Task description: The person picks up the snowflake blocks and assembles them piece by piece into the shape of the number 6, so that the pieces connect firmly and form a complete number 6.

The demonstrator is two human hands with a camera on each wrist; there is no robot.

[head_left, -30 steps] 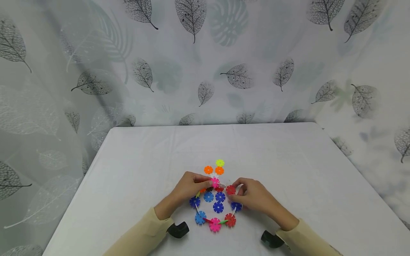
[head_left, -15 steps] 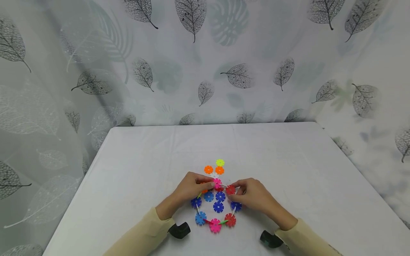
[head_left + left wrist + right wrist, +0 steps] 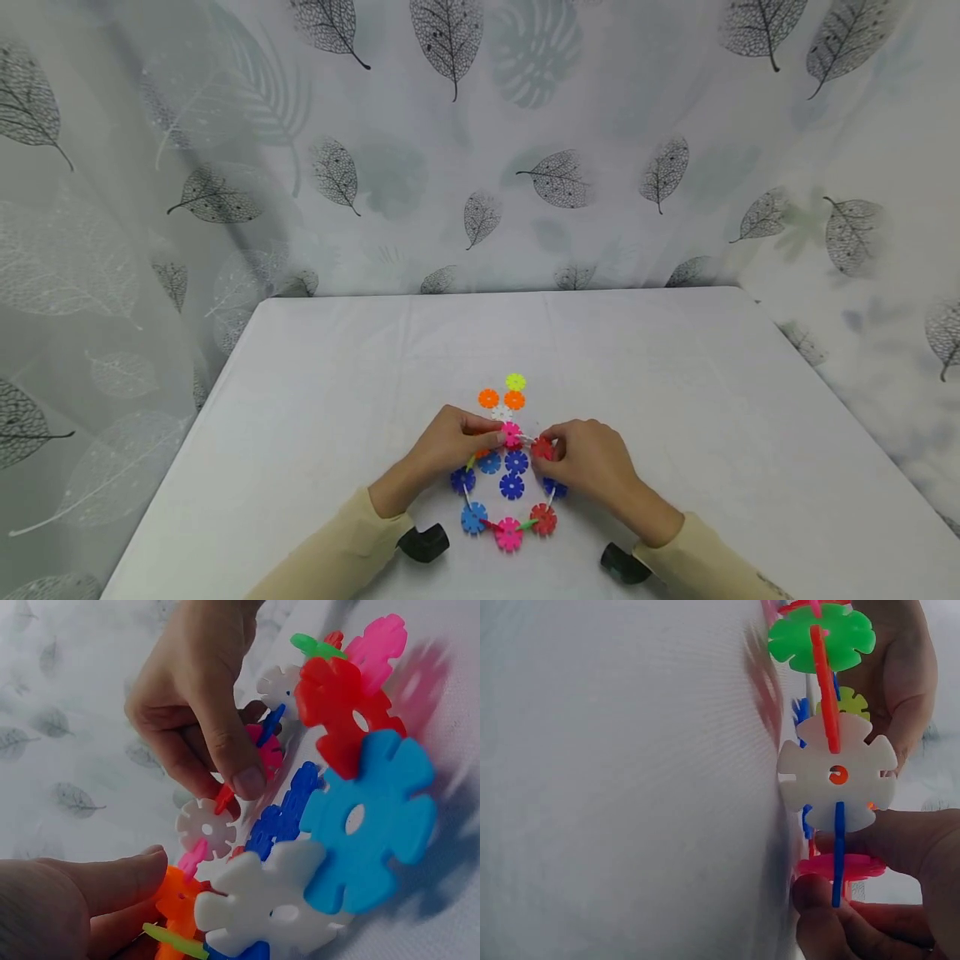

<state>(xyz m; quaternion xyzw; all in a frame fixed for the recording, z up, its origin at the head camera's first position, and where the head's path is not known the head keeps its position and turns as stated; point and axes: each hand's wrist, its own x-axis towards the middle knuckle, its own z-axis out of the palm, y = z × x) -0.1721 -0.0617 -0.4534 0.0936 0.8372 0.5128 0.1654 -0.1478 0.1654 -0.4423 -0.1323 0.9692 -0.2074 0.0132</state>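
Note:
A ring of slotted plastic snowflake discs, alternately facing and edge-on, stands on the white table between both hands. At the ring's far side my left hand (image 3: 444,450) pinches a pink snowflake disc (image 3: 512,434) between thumb and fingers. Just right of it, my right hand (image 3: 596,467) pinches a red snowflake disc (image 3: 543,448). A pale disc seen edge-on links those two. The near side of the ring shows a light blue disc (image 3: 474,518), a pink disc (image 3: 509,534) and a red disc (image 3: 543,519). In the right wrist view, a white disc (image 3: 810,765) faces the camera.
Loose discs lie beyond the hands: yellow (image 3: 515,382), orange (image 3: 488,398) and white (image 3: 502,412). Inside the ring lie several blue discs (image 3: 512,486). Dark curved wrist pieces (image 3: 424,543) hang at both sleeves. A leaf-patterned curtain (image 3: 480,167) rises behind the table (image 3: 360,350).
The left hand and its pink disc have shifted slightly right and nearer, toward the red disc. The ring has slid a little right and nearer. Both hands keep their pinch.

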